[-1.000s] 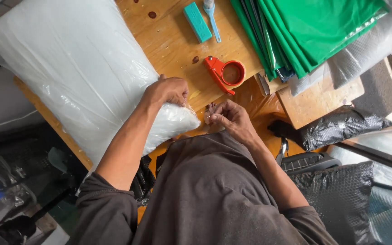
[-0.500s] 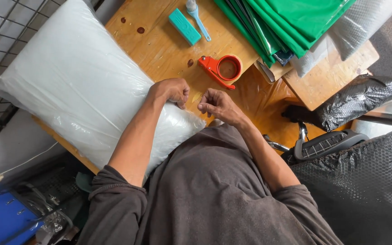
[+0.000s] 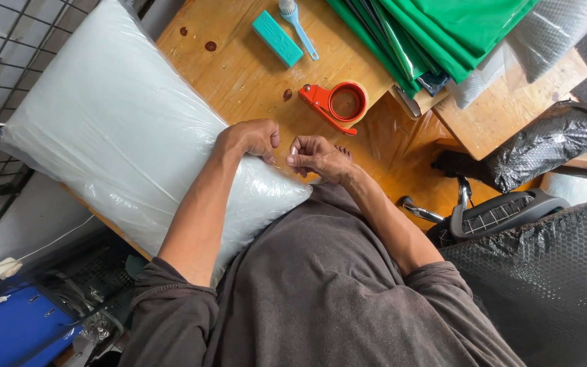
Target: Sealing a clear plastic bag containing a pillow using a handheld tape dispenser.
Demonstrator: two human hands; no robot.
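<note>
A large white pillow in clear plastic wrap (image 3: 116,136) lies across the left of the wooden table (image 3: 239,75). My left hand (image 3: 252,138) rests curled on the pillow's near corner, pinching the plastic. My right hand (image 3: 315,158) sits close beside it at the same corner, thumb and finger pinched together on something small; I cannot make out what. The two hands almost touch.
An orange tape dispenser (image 3: 337,103) lies just beyond the hands. Farther back lie a teal block (image 3: 277,39), a light blue brush (image 3: 298,27) and a stack of green folded sheets (image 3: 443,34). Black wrapped bundles (image 3: 551,143) and a chair armrest (image 3: 497,211) are on the right.
The view has shifted, so the table and pillow sit lower and more to the right in frame. Both hands stay at the pillow's corner, the right one drawn closer to the left.
</note>
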